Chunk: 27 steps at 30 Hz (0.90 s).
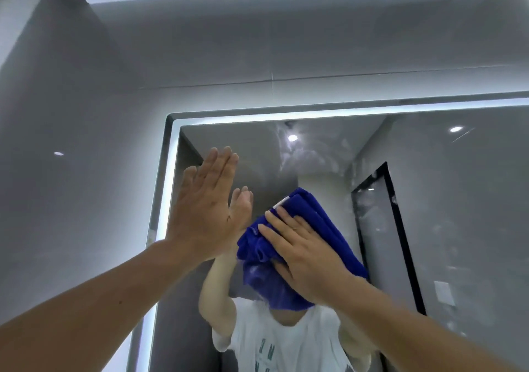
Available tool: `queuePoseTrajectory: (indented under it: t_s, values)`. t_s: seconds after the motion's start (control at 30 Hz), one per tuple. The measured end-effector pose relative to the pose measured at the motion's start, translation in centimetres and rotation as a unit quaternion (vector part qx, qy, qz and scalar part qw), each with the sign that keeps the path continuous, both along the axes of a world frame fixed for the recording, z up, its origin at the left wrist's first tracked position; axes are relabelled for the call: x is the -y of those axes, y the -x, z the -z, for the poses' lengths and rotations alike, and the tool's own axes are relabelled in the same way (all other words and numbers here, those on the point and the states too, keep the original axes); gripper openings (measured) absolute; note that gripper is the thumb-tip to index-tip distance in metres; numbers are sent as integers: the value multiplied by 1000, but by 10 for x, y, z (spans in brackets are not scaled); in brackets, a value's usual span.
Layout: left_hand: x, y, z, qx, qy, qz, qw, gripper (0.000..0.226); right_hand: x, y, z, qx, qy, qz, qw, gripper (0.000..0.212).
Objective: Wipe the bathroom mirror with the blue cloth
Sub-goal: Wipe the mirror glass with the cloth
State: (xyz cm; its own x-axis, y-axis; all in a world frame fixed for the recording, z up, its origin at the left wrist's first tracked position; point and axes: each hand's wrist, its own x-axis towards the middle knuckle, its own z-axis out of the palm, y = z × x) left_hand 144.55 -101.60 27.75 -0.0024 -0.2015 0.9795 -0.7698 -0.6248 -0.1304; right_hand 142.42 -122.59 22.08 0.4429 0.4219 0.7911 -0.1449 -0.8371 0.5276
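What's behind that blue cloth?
The mirror glass: the right hand presses the blue cloth flat against it. Streaks show around it; the glass directly under the cloth is hidden.

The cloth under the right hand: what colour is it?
Deep blue cloth, head view.

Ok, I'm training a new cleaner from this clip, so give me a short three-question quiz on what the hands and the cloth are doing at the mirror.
1. True or false: the left hand presses flat on the mirror with straight fingers.
2. Which hand presses the blue cloth to the glass? A) left B) right C) both
3. Fill in: swirly smears show on the glass around the reflected ceiling ____.

Key
1. True; it lies near the lit left edge.
2. B; the right hand lies spread over the bunched cloth.
3. Light.
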Motion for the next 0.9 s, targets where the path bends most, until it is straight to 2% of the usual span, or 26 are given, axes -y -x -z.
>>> queuePoseTrajectory:
  t_s: [0.07,0.13,0.23,0.37,0.53,0.67,0.8,0.9]
  values:
    - [-4,-5,-5,5,7,-1,1000,70,6,3,-16,-8,5,-6,1000,52]
    - [-8,-10,-8,5,12,-1,1000,70,12,5,-43,33,-58,-40,997,52]
    - [-11,-19,-11,4,4,6,1000,69,17,5,-99,114,-175,-83,974,51]
    - [-17,-28,-20,3,-3,3,1000,70,14,3,-163,173,-231,-74,955,46]
    - [-15,-33,-38,12,-6,13,1000,69,6,-5,-214,182,-221,-27,958,46]
    - [-4,-36,-46,14,-6,21,1000,70,-9,-16,-220,151,-186,-36,970,51]
    - [11,-38,-47,28,0,10,1000,77,-16,-15,-170,96,-90,-60,990,52]
    - [19,-40,-51,38,14,19,999,74,-4,-6,-114,36,-27,-55,998,54]
